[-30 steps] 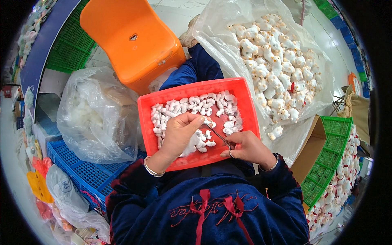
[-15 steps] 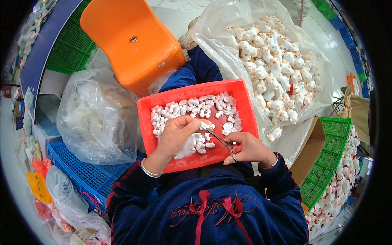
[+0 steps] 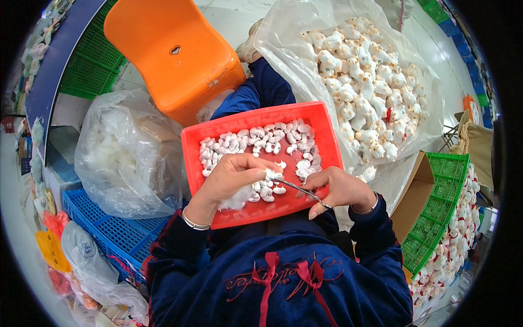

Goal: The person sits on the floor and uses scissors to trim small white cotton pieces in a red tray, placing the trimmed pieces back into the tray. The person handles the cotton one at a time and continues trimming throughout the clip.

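Observation:
A red plastic tray (image 3: pixel 322 122) rests on my lap, holding several small white curved plush pieces (image 3: pixel 235 143). Over it, my left hand (image 3: pixel 230 179) pinches a small white plush piece (image 3: pixel 274 175) between thumb and fingertips. My right hand (image 3: pixel 342 191) grips long-nosed metal forceps (image 3: pixel 297 188) by the finger loops. Their tip meets the plush piece at my left fingertips; how deep it reaches inside is hidden. A tuft of white stuffing (image 3: pixel 237 199) lies below my left hand.
An orange plastic chair (image 3: pixel 169 54) stands ahead. Left are a clear bag of stuffing (image 3: pixel 122 158) and a blue crate (image 3: pixel 109 226). A large clear bag (image 3: pixel 289 49) of white plush toys (image 3: pixel 365 90) spreads right, near a cardboard box (image 3: pixel 409 201) and green crate (image 3: pixel 444 204).
My right hand has shifted slightly right, and the forceps lie flatter. The pinched plush piece has moved slightly toward me, with less of it showing past my left fingers.

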`<state>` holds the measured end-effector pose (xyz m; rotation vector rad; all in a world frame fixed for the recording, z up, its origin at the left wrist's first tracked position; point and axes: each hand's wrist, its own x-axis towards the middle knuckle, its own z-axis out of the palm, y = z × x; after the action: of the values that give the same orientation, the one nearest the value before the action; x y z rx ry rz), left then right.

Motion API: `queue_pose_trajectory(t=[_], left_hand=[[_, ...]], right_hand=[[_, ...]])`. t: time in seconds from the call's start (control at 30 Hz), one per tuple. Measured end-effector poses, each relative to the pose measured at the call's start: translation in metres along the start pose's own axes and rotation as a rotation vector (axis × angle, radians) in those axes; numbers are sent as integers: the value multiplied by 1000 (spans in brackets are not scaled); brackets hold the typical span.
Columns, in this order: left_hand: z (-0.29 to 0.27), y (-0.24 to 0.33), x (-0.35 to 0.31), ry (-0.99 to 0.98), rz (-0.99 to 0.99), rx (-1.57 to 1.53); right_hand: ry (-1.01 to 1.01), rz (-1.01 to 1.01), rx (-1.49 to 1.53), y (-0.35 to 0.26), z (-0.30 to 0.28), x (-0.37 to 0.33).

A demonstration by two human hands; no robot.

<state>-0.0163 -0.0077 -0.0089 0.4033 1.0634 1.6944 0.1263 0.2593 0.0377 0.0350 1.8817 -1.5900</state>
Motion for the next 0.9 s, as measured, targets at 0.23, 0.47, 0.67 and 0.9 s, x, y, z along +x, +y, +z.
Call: queue_pose_trajectory(t=[0.23,0.47,0.67,0.9], left_hand=[[-3,-2,1,-27,-45,48],[-2,0,0,-87,-50,56],[-2,-3,2,-46,-10,43],[0,-5,5,-7,-14,2]], right_hand=[[-28,39,-39,0,-5,-1],[-48,7,-48,4,-6,0],[15,8,-41,2,-5,4],[20,71,-26,0,-4,2]])
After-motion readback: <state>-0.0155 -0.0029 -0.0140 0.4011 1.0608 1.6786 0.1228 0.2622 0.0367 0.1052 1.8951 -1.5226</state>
